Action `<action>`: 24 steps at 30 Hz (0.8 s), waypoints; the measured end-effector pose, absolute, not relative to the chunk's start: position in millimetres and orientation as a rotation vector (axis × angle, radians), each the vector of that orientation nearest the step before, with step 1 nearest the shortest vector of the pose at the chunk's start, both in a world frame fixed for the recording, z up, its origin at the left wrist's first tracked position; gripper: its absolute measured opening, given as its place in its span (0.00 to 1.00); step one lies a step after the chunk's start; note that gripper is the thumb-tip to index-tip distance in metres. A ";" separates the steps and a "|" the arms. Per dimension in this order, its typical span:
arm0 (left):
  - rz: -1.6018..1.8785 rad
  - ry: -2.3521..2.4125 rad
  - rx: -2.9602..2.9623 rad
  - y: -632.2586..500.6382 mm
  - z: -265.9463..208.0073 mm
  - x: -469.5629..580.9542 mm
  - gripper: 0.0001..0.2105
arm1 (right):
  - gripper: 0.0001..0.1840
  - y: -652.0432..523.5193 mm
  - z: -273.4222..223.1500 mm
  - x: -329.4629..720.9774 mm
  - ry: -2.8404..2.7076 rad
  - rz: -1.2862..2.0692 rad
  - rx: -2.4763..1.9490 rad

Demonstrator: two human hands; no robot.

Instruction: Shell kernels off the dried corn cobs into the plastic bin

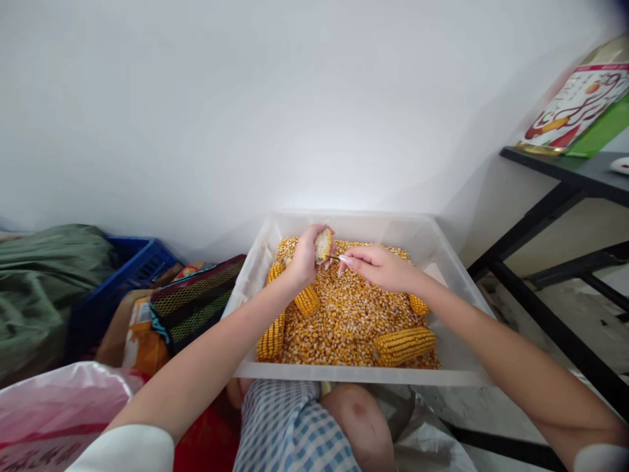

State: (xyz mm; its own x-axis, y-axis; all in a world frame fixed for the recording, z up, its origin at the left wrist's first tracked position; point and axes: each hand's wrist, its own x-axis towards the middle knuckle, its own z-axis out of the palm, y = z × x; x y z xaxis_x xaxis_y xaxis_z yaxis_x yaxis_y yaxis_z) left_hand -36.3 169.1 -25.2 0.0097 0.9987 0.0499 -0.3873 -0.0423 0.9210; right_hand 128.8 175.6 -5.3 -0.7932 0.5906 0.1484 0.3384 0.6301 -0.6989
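Observation:
My left hand (308,252) is wrapped around a corn cob (323,246) whose pale side, bare of kernels, faces up. In my right hand (376,265) a thin dark tool (335,257) is pinched, its tip touching or very near the cob; its exact kind is too small to tell. Both hands are over a translucent plastic bin (344,375) filled with loose yellow corn kernels (339,328). Whole ears of corn lie on the kernels: one ear (405,346) at the front right, one (271,334) along the left side, another (307,300) under my left wrist.
A black metal shelf (565,164) at the right holds a large oil bottle (574,111). Left of the bin are a mesh bag (201,305), a blue crate (142,262), green cloth (49,288) and a pink plastic bag (59,406). A white wall (295,105) rises behind.

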 end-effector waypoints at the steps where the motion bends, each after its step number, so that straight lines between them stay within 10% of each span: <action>1: 1.398 0.891 0.957 168.5 -24.7 -35.9 0.10 | 0.16 174.7 -5.9 128.1 -2.479 0.969 -0.753; 24: 1.064 1.235 2.009 168.6 -46.1 -41.5 0.11 | 0.15 194.1 -28.8 133.6 -2.657 1.348 -0.726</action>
